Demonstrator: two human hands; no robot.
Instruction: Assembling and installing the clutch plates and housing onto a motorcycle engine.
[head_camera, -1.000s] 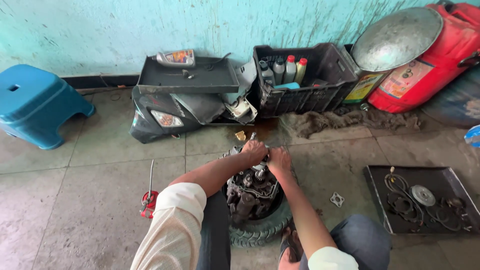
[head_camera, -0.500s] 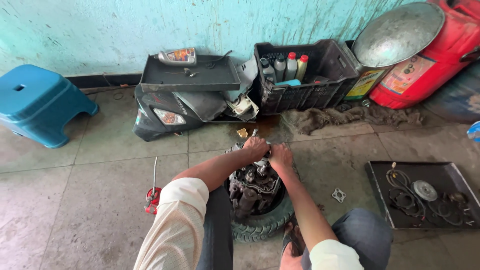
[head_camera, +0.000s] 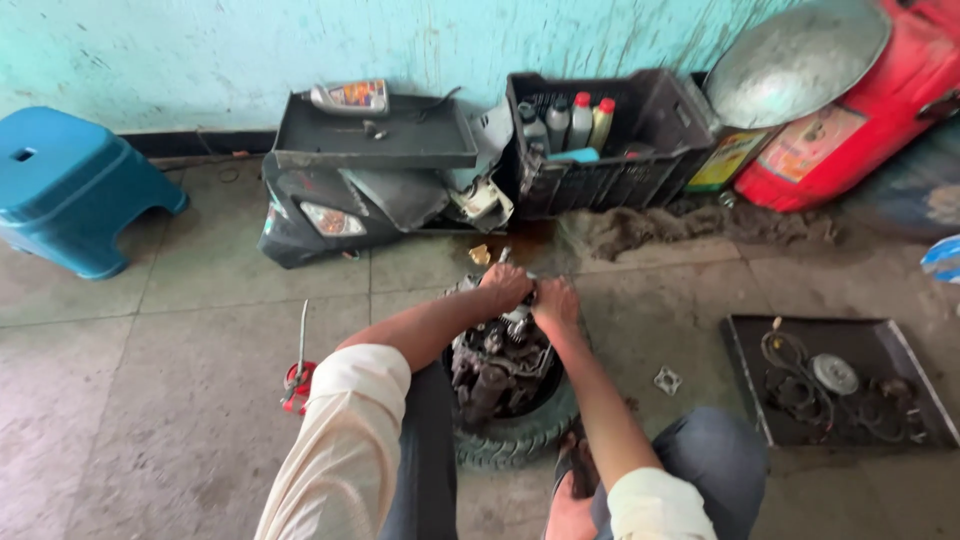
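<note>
Centre of my view: a greasy engine block (head_camera: 497, 365) sits inside a small tyre (head_camera: 520, 435) lying flat on the concrete floor (head_camera: 180, 400), right between the person's knees. Both hands are at the far top edge of the engine. The left hand (head_camera: 505, 287) is curled tight over a part there, fingers wrapped down, and I make out a thin metal tool tip (head_camera: 505, 255) poking out just beyond the knuckles. The right hand (head_camera: 556, 302) is pressed up beside it, touching it, fingers folded narrow on the same spot; what exactly it grips is hidden, I cannot tell.

Moving outward: a small square gasket (head_camera: 667, 380) lies on the floor just right of the tyre. Further right, a dark flat tray (head_camera: 745, 375) with cables and a round metal disc in it. To the left of the left arm, a red-handled tool (head_camera: 297, 380) rests on the floor.

Beyond the hands, against the turquoise wall (head_camera: 250, 45): a black scooter body panel (head_camera: 330, 215) with a dark tray (head_camera: 375, 140) on top carrying an oil bottle (head_camera: 350, 97). Next to it, a black plastic crate (head_camera: 600, 150) with bottles standing inside. A grey metal bowl (head_camera: 795, 55) leans on a red container (head_camera: 880, 110) at far right. Blue plastic stool (head_camera: 70, 185) at far left
</note>
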